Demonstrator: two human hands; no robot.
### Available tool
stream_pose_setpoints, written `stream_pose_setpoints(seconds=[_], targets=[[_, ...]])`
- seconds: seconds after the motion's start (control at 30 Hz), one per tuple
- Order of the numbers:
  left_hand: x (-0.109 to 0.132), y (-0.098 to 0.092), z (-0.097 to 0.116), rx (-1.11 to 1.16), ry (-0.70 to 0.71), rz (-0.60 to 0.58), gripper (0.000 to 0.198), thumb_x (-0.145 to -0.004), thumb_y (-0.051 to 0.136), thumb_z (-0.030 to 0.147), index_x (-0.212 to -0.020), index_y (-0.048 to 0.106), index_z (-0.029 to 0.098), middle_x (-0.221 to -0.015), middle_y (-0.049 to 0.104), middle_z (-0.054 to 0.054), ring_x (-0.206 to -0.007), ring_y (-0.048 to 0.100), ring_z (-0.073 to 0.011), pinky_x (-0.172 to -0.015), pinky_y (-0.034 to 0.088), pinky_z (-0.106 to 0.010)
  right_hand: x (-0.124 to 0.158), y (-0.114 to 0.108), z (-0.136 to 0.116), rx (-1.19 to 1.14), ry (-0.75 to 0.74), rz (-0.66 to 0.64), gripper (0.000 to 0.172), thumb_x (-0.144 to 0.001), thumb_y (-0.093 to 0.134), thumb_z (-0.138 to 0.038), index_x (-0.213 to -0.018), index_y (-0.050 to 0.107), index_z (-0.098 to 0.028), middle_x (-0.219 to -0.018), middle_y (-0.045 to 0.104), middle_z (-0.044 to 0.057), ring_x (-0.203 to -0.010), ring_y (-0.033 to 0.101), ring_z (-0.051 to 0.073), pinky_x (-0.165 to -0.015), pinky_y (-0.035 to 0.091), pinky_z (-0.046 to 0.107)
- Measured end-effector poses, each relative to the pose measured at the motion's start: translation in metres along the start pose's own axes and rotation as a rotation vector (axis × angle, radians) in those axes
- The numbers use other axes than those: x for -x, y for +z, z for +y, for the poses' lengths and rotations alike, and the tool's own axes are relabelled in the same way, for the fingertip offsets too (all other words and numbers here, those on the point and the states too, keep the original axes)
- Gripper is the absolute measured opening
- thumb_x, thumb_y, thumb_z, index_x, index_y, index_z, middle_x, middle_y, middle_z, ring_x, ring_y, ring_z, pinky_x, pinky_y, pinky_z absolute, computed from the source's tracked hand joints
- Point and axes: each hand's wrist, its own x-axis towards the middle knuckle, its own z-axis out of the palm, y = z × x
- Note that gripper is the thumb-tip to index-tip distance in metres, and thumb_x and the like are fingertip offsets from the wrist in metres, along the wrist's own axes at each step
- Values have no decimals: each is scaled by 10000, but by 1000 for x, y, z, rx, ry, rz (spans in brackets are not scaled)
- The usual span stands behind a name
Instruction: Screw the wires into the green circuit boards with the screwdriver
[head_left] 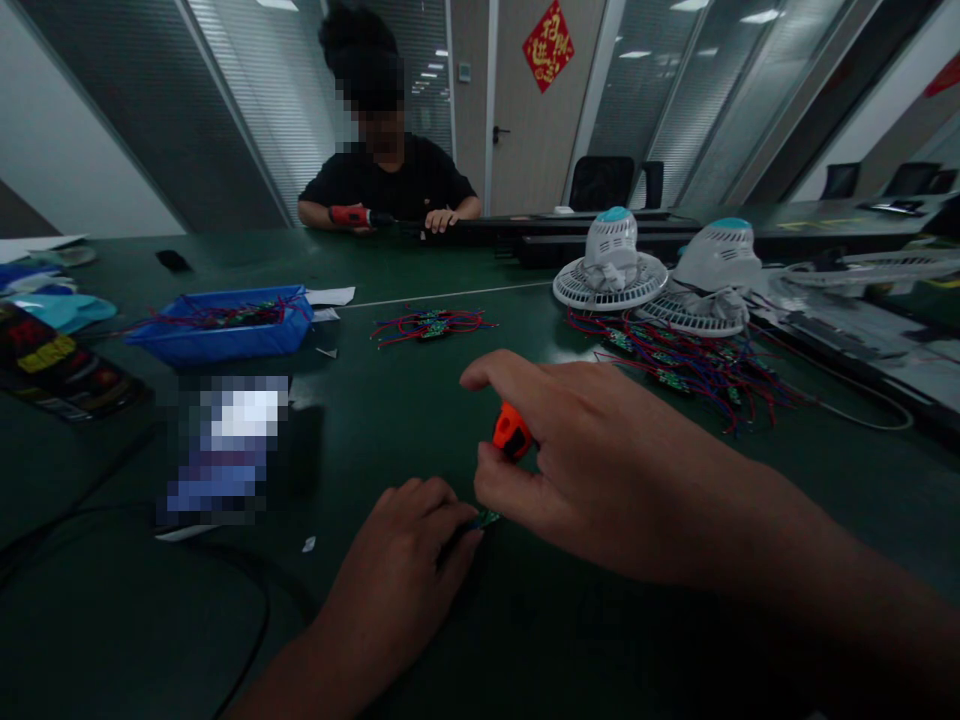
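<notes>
My left hand (pixel 409 560) rests low over the green table, thumb and fingers pinched on a small green circuit board (pixel 488 518). Only the board's right end shows; the fingers cover the rest. Just above and to the right, my right hand (pixel 600 460) is curled around an orange-and-black tool (pixel 511 430). Its handle end points toward the camera's left, and the remainder is hidden in the palm, so its exact kind is unclear. Ahead of both hands lies a small group of circuit boards with red and blue wires (pixel 433 323).
A blue bin (pixel 225 345) with wired boards stands at left, near a blurred-out phone-like screen (pixel 229 450) and black cables. Two white fan heads (pixel 611 265) sit at right by a heap of wired boards (pixel 697 370). Across the table, a person (pixel 390 185) holds a red power tool (pixel 350 216).
</notes>
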Motion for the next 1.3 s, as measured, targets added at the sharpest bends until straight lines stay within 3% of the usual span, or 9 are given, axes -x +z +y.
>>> stream_pose_setpoints(seconds=[0.3, 0.47, 0.6, 0.7, 0.9, 1.3], targets=[[-2, 1, 1, 6, 11, 41, 123, -830, 565, 139, -854, 670, 199, -845, 628, -40, -766, 584, -233, -685, 482, -419, 4, -4, 2, -42, -59, -36, 483, -822, 506, -302, -1278, 476, -147, -910, 668, 56, -747, 605, 194, -599, 366, 297], [-1, 0, 1, 5, -1, 22, 143, -845, 546, 138, -890, 670, 193, -896, 631, -53, -814, 577, -242, -713, 472, -427, 1, -2, 3, 100, -19, -8, 374, -882, 433, -538, -988, 606, -224, -673, 616, 4, -601, 553, 191, -518, 283, 295], [-2, 0, 0, -10, -16, -22, 153, -889, 514, 178, -880, 666, 194, -900, 623, -59, -836, 566, -236, -790, 462, -449, -1, -1, 3, 167, -11, 20, 286, -893, 455, -476, -861, 599, -231, -546, 523, -17, -504, 461, 165, -484, 210, 289], [-2, -1, 0, -9, -18, -33, 149, -888, 518, 183, -899, 664, 209, -903, 621, -53, -842, 568, -236, -803, 461, -450, -2, 0, 4, 162, -5, 5, 201, -879, 495, -358, -948, 605, -204, -566, 546, -11, -503, 468, 155, -490, 225, 286], [-1, 1, -1, 4, -17, -18, 140, -877, 528, 168, -890, 662, 207, -896, 619, -52, -834, 571, -237, -779, 463, -434, 0, 0, 5, 71, -2, 23, 432, -822, 540, -308, -1215, 516, -128, -731, 640, 36, -665, 580, 195, -569, 326, 287], [-1, 1, 0, 7, 2, 5, 152, -855, 539, 142, -891, 669, 212, -854, 616, -39, -786, 567, -226, -706, 469, -405, 5, -4, 7, -24, -54, 22, 465, -761, 591, -208, -1211, 524, -113, -804, 639, 17, -726, 569, 175, -584, 350, 274]])
